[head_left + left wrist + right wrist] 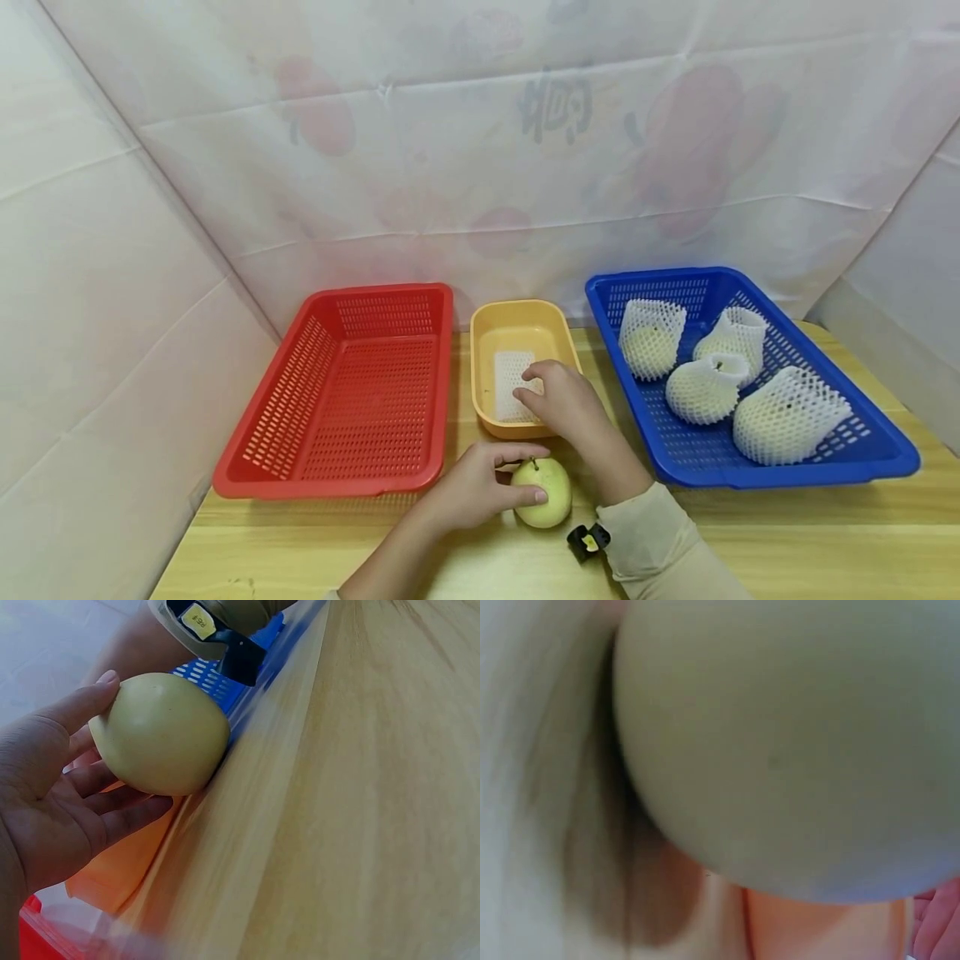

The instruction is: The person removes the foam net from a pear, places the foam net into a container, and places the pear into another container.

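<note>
A yellow-green pear with a short stem sits on the table in front of the yellow tub. My left hand holds it from the left, thumb and fingers curved about its side; the left wrist view shows this pear too. Over the tub, my right hand has its thumb and index finger apart, above a flat white foam net sleeve lying inside. Whether a fingertip touches the sleeve is unclear. Blurred and close, the pear fills most of the right wrist view.
At the left stands a bare red basket. The blue basket at the right holds several foam-netted pears. A white printed cloth hangs behind the wooden table. A black wrist device sits by the right sleeve.
</note>
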Demonstrator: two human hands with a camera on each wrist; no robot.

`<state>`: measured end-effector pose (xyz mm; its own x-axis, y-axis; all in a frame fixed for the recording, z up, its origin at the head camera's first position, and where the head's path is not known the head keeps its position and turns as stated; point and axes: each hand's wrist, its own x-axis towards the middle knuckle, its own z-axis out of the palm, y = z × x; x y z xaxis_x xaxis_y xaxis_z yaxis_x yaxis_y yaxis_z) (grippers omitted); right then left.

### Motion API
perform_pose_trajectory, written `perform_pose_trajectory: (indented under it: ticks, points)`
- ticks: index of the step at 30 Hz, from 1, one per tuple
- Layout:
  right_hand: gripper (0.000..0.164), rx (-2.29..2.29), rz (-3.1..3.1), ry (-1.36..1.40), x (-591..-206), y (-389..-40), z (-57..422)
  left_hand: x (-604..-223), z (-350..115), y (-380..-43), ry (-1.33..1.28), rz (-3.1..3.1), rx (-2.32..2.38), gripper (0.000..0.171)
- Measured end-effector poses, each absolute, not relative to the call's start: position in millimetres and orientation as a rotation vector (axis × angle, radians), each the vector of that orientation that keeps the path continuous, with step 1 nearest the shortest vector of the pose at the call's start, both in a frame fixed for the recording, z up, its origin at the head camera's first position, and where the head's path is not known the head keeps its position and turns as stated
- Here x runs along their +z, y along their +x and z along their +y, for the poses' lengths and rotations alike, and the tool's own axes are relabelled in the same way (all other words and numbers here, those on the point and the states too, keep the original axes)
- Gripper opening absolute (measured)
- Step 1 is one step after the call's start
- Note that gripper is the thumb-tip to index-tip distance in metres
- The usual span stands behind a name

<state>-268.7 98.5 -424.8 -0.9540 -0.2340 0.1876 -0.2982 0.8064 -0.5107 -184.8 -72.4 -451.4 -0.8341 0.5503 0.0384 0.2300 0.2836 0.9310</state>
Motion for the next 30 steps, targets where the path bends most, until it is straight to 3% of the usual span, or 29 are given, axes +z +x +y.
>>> perform_pose_trajectory:
  ticks: [15, 30]
  points:
    - [0.005, 0.835, -2.702, 1.014, -389.1, -235.1, 107.7, -450.4, -73.6, -184.3, 0.734, 2.249, 1.587, 0.044]
    - [0.005, 1.259, -2.77, 1.367, -384.7, -221.3, 134.5, -452.5, -74.9, -182.6, 0.719, 2.206, 1.611, 0.044]
